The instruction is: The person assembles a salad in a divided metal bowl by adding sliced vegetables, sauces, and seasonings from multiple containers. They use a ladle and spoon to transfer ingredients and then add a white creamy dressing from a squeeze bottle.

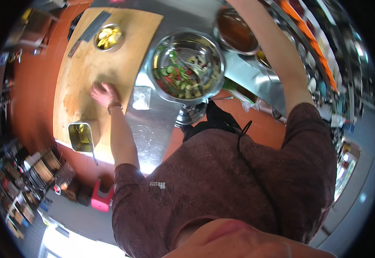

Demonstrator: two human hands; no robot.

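My left hand (104, 93) rests on the wooden cutting board (80, 77), fingers loosely bent and apart, with nothing visible in it. A clear plastic packet (141, 98) lies to its right on the metal counter. My right arm (277, 56) stretches past the upper edge; its hand is out of view. At the centre stands a large steel bowl (174, 41) with cut green, red and pale vegetables (179, 78) and a long-handled utensil partly showing. A small metal bowl (121, 44) of yellow and white pieces sits on the board beside a cleaver (94, 26).
A rectangular metal container (94, 132) with a utensil handle stands at the board's near left. A pot of brown liquid (237, 31) is at the upper right, near crowded shelves. A pink stool (101, 197) stands on the red floor (33, 99).
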